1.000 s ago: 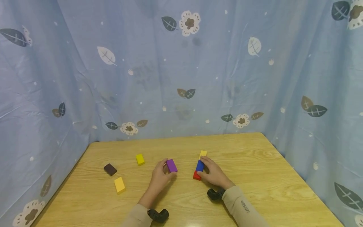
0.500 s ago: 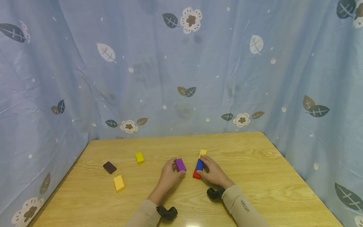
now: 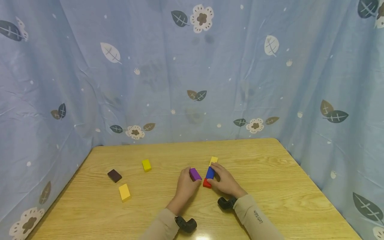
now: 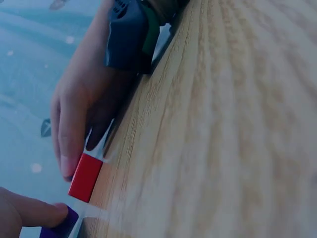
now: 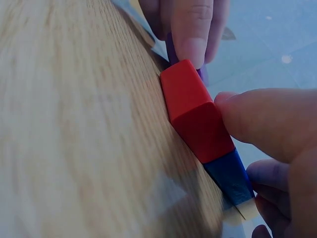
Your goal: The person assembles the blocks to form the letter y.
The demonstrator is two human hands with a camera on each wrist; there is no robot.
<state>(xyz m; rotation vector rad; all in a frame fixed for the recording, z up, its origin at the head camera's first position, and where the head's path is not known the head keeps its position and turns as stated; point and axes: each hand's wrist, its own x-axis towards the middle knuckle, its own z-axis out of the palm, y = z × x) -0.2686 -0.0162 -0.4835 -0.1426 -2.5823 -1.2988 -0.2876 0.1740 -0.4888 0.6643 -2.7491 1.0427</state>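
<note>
In the head view, a yellow block [image 3: 213,160], a blue block [image 3: 210,173] and a red block [image 3: 207,183] lie end to end in a row on the table. My right hand [image 3: 226,181] holds this row from the right, its thumb by the red-blue joint and its fingertips by the blue-yellow joint. Just left of the row, my left hand [image 3: 186,185] pinches a purple block [image 3: 195,174] by its ends, slightly tilted. A narrow gap separates the purple block from the row in the head view. In the right wrist view, the red block [image 5: 195,109] partly hides the purple one.
On the left part of the wooden table [image 3: 270,173] lie a dark brown block [image 3: 114,175], an orange-yellow block [image 3: 124,192] and a bright yellow block [image 3: 146,165]. A blue patterned curtain [image 3: 162,73] surrounds the table's back and sides.
My left hand has moved right with the purple block, closing much of the distance to the row. The right hand has kept its place on the row.
</note>
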